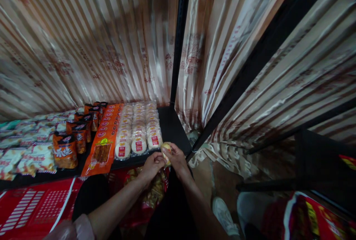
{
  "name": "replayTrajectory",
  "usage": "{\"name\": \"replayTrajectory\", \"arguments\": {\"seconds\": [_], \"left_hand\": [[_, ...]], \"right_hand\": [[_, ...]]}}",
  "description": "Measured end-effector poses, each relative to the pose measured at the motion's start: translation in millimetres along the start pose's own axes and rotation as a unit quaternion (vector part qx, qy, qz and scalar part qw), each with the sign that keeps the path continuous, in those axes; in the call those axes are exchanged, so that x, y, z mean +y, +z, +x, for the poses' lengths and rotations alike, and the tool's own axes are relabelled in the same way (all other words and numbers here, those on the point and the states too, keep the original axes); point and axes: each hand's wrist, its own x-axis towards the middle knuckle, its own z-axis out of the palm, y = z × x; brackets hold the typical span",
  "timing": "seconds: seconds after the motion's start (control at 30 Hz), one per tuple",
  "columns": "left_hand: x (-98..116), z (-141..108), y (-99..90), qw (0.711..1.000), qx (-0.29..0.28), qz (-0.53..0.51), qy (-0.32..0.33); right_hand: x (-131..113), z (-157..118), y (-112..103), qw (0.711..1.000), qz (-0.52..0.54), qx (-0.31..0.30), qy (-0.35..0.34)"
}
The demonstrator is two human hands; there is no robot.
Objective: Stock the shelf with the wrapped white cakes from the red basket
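Note:
Just past the shelf's front edge, my right hand [177, 157] grips a small yellow snack packet [167, 150]. My left hand [154, 165] is closed at the packet's lower left side, its fingertips pinched against it. Directly beyond my hands, white round packaged cakes [139, 145] with red labels stand in three rows on the black shelf [169, 125]. Below my left forearm, several gold-wrapped packets [155, 191] lie in a red container between my legs, partly hidden by my arms.
Left of the cakes lie orange flat packs [101, 147], orange-black pouches [65, 151] and white snack bags [37, 158]. A red basket [41, 203] sits at lower left. Black posts [180, 39] and pleated curtains [111, 39] stand behind. A white shoe [224, 212] shows on the floor.

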Motion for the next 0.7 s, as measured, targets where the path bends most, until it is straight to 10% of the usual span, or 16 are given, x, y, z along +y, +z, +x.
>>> {"name": "replayTrajectory", "arguments": {"seconds": [0.3,0.7], "left_hand": [[3.4,9.2,4.0,0.997,0.023,-0.068,-0.02],[61.8,70.2,-20.9,0.985,0.001,0.127,0.117]], "right_hand": [[6.6,5.7,3.9,0.99,0.092,0.108,0.014],[10.0,30.1,-4.9,0.983,-0.03,0.179,-0.027]]}}
